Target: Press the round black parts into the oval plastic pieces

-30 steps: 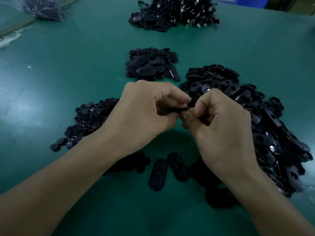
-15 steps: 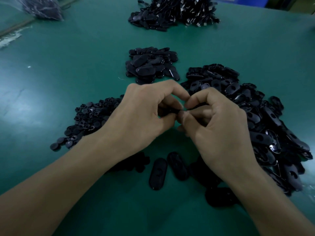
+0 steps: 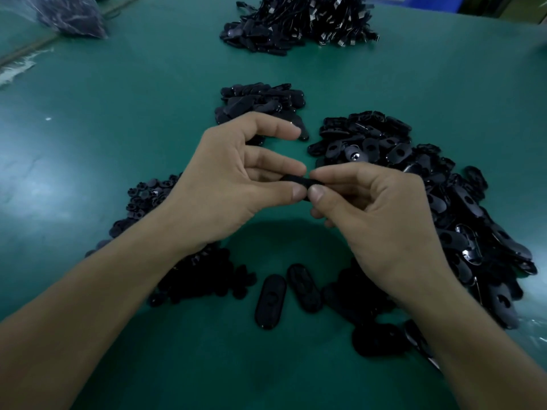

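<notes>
Both hands meet mid-frame over the green table (image 3: 124, 93), pinching one black oval plastic piece (image 3: 297, 183) between them, seen edge-on. Left hand (image 3: 233, 184) grips its left end with thumb and middle finger, index finger raised and curled above. Right hand (image 3: 381, 214) pinches the right end between thumb and index finger, other fingers curled under. Whether a round part sits in it, cannot tell. Pile of round black parts (image 3: 148, 196) at left, partly under the left forearm. Big heap of oval pieces (image 3: 444, 184) at right. Smaller oval stack (image 3: 260, 103) above centre. Two single ovals (image 3: 270, 301) lie flat at lower centre. Heap of corded black items (image 3: 299, 22) at top, plastic bag (image 3: 71, 13) upper left.
</notes>
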